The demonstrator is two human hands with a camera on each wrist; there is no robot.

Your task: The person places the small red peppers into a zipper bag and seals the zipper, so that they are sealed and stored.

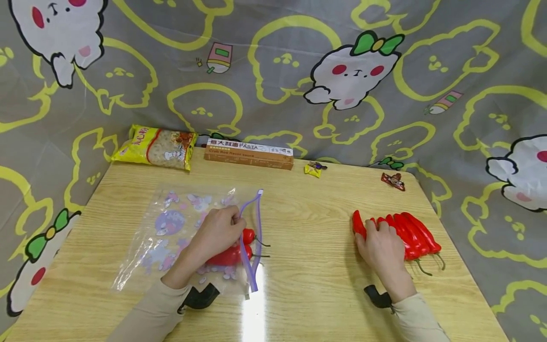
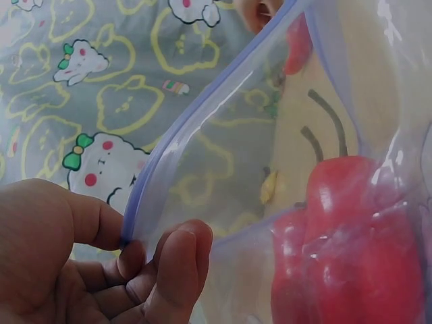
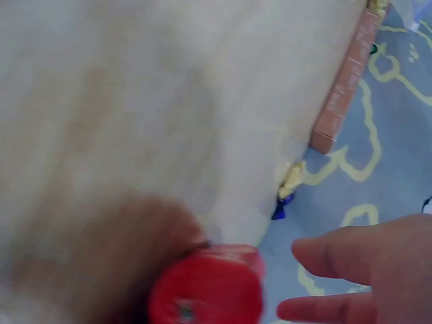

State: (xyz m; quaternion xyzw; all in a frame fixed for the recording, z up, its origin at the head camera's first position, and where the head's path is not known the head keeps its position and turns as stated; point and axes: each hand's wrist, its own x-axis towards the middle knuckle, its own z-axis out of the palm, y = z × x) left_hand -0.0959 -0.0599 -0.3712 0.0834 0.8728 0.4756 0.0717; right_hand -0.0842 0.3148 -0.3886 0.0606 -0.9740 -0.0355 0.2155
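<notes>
A clear zip bag (image 1: 141, 247) with cartoon prints lies at left, its purple-edged mouth spread apart towards the right. My left hand (image 1: 220, 230) pinches one purple zip strip (image 2: 169, 138) between thumb and fingers. Inside the bag are red peppers (image 2: 364, 243), their green stems pointing at the mouth. At right, my right hand (image 1: 382, 249) is over a row of red peppers (image 1: 416, 232), beside the leftmost pepper (image 1: 358, 222), which slants away from the others. In the right wrist view its visible fingers (image 3: 337, 253) are extended, apart from the blurred red pepper (image 3: 209, 290).
Along the back of the wooden table (image 1: 312, 280) lie a yellow food packet (image 1: 155, 147), a pasta box (image 1: 249, 154), a yellow wrapped sweet (image 1: 314, 169) and a brown wrapped sweet (image 1: 393, 181). A patterned grey curtain (image 1: 273, 71) hangs behind.
</notes>
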